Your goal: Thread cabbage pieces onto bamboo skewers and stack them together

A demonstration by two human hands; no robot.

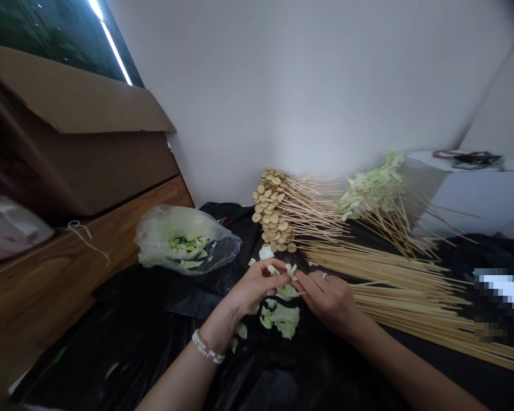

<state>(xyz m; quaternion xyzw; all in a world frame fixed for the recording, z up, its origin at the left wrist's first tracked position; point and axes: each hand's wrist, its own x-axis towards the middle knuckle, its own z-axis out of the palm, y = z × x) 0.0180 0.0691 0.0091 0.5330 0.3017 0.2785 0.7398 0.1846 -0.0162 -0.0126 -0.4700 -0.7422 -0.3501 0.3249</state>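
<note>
Cabbage scrap point(282, 272) sat pinched between our two hands above the black plastic sheet point(124, 342). Our left hand point(257, 285), with a pearl bracelet point(206, 347) at its wrist, had its fingers curled almost shut on the piece, while our right hand point(328, 299) closed thumb and forefinger on it from the other side. Whether a thin skewer already ran through the leaf, we could not tell. We judged the limp leaf the weak point: too hard a squeeze could tear it, and too loose a pinch could drop it among the cabbage pieces point(280, 321) below. Just ahead lay the skewered tan round slices point(274, 211), and a careless wrist could knock them into the bare bamboo skewers point(394, 279) to our right, whose pointed ends could prick a finger. To our left, the clear plastic bag point(184, 242) could snag just as easily.
</note>
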